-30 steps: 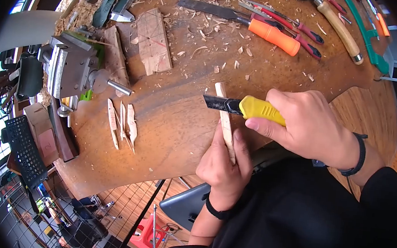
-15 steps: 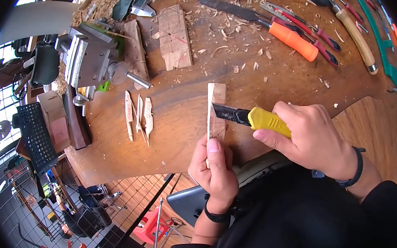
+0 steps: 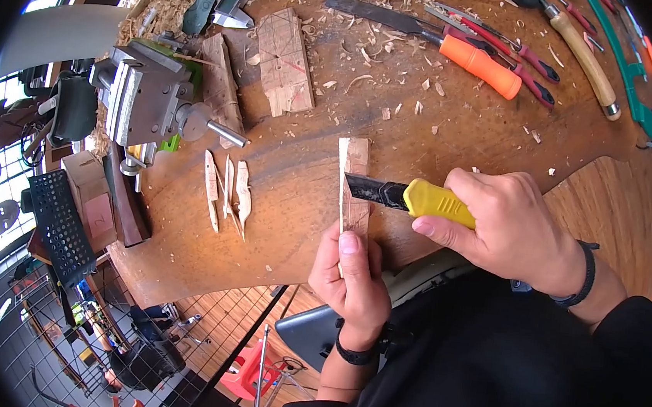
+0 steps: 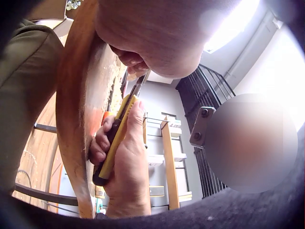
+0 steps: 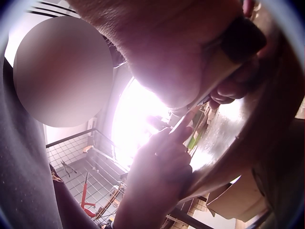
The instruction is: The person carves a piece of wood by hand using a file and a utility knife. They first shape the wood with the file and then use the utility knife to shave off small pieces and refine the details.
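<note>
In the head view the left hand pinches a thin pale wood strip upright between thumb and fingers. The right hand grips a yellow utility knife, its dark blade pointing left with the tip at the strip's right side. A flat wood piece lies just behind the strip, partly hidden by it and the blade. The left wrist view shows the right hand wrapped round the knife. Seen from the right wrist, the left hand holds the strip's end, dim against glare.
Several carved slivers lie on the table left of the hands. A metal vise stands at the left, a marked board behind. An orange-handled tool, a wooden-handled tool and shavings lie toward the back.
The left hand has gone from holding the piece slanted under the blade to pinching the strip upright. The flat wood piece has come into view behind it. The knife has moved slightly down, its tip now beside the strip.
</note>
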The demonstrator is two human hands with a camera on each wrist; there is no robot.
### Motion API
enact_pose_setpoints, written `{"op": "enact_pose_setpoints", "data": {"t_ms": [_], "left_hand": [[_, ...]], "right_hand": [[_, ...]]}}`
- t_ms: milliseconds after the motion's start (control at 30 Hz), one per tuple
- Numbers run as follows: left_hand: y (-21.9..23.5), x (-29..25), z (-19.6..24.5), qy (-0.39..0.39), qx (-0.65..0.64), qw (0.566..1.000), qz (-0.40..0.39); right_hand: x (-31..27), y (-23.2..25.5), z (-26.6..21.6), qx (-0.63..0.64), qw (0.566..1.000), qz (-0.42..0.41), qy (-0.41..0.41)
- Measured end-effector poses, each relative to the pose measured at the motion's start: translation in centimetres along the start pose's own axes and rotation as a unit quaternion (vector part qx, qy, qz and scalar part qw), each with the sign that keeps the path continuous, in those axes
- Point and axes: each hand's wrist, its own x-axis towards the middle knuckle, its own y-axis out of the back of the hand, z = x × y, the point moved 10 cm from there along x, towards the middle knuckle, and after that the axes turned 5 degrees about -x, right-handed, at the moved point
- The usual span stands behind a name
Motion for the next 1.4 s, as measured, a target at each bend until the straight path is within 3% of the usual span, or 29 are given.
{"op": "enact_pose_setpoints", "data": {"t_ms": [67,500,600,667,800,867,900,967,1100,1400], "left_hand": [[-0.1,-0.1,0.0,0.001,-0.054,0.998,-0.028],[-0.6,-0.3,-0.3,0.028,-0.001,0.999,-0.040],[-0.7,-0.3,-0.4,0.014,0.035,0.998,-0.057],[-0.7,-0.3,0.0,-0.044,0.099,0.993,-0.052],[-1.1,-0.4,1.4,-0.046,0.138,0.989,-0.029],[-1.4,-0.4,2.1,-0.039,0.321,0.945,-0.055],[-1.2,-0.3,1.9,-0.038,0.320,0.945,-0.055],[-2.0,-0.8,3.3,-0.172,0.431,0.884,-0.056],[-1.5,-1.2,2.9,-0.177,0.448,0.876,-0.031],[-2.4,-1.2,3.4,-0.279,0.460,0.843,0.006]], "right_hand": [[0.1,0.0,-0.1,0.001,1.000,0.001,0.002],[0.5,0.3,0.5,-0.003,1.000,0.001,-0.015],[0.5,0.5,0.3,-0.012,1.000,-0.004,-0.015],[0.4,0.5,0.3,-0.018,1.000,-0.009,-0.018],[0.3,0.3,0.3,-0.033,0.999,-0.021,-0.019],[0.4,0.3,0.2,-0.039,0.999,-0.025,-0.018],[0.4,0.3,0.2,-0.043,0.999,-0.028,-0.017],[0.5,0.2,0.2,-0.045,0.998,-0.028,-0.016],[0.7,0.0,0.0,-0.059,0.997,-0.036,-0.018],[0.9,-0.1,-0.6,-0.128,0.991,-0.042,0.004]]}}
